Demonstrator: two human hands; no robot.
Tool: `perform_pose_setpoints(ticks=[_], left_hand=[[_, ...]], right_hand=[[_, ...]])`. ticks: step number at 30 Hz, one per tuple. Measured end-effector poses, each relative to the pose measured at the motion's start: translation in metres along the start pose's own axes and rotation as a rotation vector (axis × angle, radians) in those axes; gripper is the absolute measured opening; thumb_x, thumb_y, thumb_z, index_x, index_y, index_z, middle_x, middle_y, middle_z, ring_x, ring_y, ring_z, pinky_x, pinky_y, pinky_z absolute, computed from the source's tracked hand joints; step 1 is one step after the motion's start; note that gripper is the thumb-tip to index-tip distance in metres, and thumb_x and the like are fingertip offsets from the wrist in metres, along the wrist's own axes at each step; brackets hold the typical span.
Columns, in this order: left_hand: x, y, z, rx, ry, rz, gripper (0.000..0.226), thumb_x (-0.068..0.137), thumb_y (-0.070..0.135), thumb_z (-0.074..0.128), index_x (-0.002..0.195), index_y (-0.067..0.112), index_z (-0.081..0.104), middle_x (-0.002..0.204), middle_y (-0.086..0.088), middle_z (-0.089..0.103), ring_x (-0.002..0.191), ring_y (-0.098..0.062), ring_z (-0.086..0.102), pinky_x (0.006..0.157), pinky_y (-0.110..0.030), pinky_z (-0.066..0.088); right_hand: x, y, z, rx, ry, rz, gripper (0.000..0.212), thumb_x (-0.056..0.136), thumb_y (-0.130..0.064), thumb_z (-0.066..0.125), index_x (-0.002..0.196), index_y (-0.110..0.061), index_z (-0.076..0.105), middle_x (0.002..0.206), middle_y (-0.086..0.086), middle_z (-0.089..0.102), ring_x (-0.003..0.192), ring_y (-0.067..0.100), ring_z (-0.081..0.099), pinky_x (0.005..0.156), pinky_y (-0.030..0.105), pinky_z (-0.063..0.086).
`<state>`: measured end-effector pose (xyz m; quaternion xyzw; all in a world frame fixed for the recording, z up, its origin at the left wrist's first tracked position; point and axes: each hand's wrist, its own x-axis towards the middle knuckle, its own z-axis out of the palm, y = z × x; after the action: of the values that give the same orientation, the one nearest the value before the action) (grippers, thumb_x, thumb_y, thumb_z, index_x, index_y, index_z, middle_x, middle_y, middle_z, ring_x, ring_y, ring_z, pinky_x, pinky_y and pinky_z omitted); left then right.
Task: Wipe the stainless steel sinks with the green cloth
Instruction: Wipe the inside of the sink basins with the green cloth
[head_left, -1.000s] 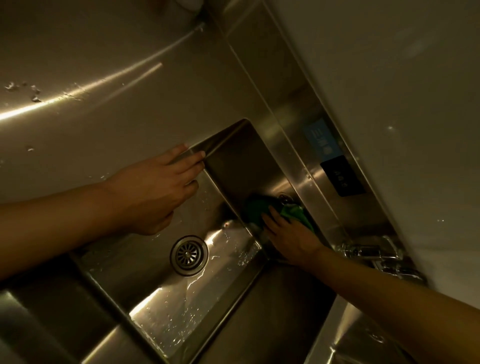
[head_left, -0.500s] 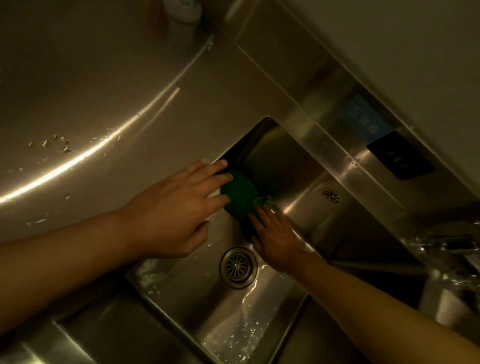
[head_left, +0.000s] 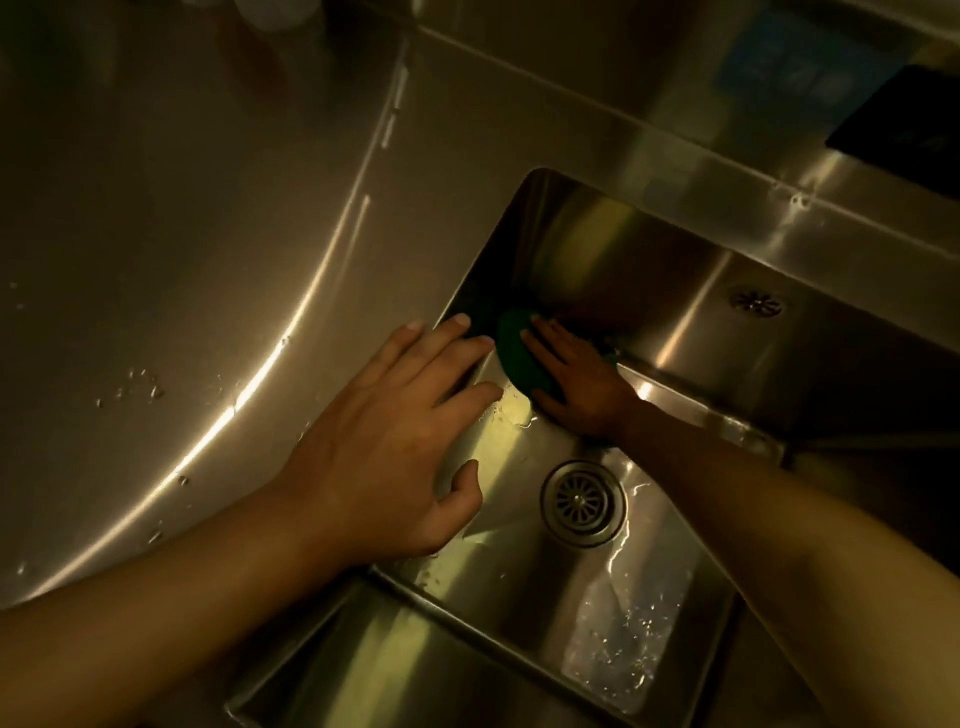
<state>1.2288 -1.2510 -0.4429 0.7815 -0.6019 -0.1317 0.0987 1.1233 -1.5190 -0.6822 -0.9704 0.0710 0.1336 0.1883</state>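
The crumpled green cloth (head_left: 511, 353) is pressed against the far left wall of the rectangular stainless steel sink (head_left: 649, 270) by the right hand (head_left: 576, 384), its fingers laid flat over it. The left hand (head_left: 384, 452) is spread open on the rim, nothing gripped. Since wet steel is seen around the round metal drain (head_left: 582, 501), the cloth could be lost from under flat fingers, and the corner left unwiped.
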Motion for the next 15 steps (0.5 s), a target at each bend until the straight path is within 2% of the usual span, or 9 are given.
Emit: perform_pose_setpoints(ticks=[5, 8, 11, 15], left_hand=[[0.002, 0.000, 0.001, 0.038, -0.036, 0.003, 0.064, 0.084, 0.045, 0.065, 0.141, 0.017, 0.060, 0.158, -0.009, 0.046, 0.156, -0.025, 0.026, 0.130, -0.045, 0.008], [0.002, 0.002, -0.001, 0.043, -0.045, 0.007, 0.063, 0.084, 0.043, 0.064, 0.139, 0.014, 0.062, 0.155, -0.010, 0.049, 0.153, -0.027, 0.031, 0.128, -0.052, 0.015], [0.002, 0.003, -0.002, 0.048, -0.052, 0.016, 0.059, 0.083, 0.040, 0.066, 0.136, 0.013, 0.064, 0.152, -0.011, 0.051, 0.151, -0.029, 0.036, 0.125, -0.056, 0.020], [0.001, 0.003, -0.003, 0.057, -0.062, 0.020, 0.058, 0.083, 0.041, 0.064, 0.135, 0.013, 0.065, 0.151, -0.011, 0.053, 0.150, -0.028, 0.037, 0.126, -0.055, 0.016]], right_hand=[[-0.012, -0.040, 0.047, 0.095, 0.194, 0.056, 0.080, 0.099, -0.049, 0.051, 0.164, -0.023, 0.012, 0.171, 0.006, 0.004, 0.157, 0.029, 0.009, 0.121, 0.052, 0.025], [-0.026, -0.079, 0.075, 0.144, 0.255, 0.000, 0.073, 0.099, -0.040, 0.053, 0.161, -0.016, 0.025, 0.169, 0.012, 0.014, 0.156, 0.034, 0.015, 0.119, 0.052, 0.027], [-0.052, -0.122, 0.104, 0.195, 0.249, -0.046, 0.070, 0.100, -0.037, 0.054, 0.161, -0.014, 0.027, 0.169, 0.014, 0.014, 0.156, 0.036, 0.012, 0.119, 0.056, 0.026], [-0.099, -0.175, 0.140, 0.252, 0.128, -0.193, 0.069, 0.100, -0.034, 0.055, 0.161, -0.017, 0.026, 0.169, 0.012, 0.014, 0.156, 0.036, 0.009, 0.118, 0.058, 0.026]])
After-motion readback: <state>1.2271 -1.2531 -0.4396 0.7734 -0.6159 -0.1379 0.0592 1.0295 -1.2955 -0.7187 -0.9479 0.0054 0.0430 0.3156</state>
